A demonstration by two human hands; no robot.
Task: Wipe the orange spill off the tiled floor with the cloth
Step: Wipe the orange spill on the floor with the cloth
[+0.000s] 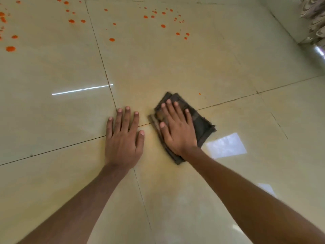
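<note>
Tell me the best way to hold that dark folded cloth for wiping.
Probably not a pinch: press flat from above on the folded cloth middle, as the right hand does. It lies flat on the tiled floor in thin layers, with a frayed right corner.

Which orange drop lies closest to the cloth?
The tiny lone orange speck just beyond and right of the dark cloth under the right hand. All other drops lie far off along the top of the view.

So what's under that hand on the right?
The right hand lies flat on a dark folded cloth, which rests on the tiled floor. Whether any orange is beneath the cloth is hidden.
</note>
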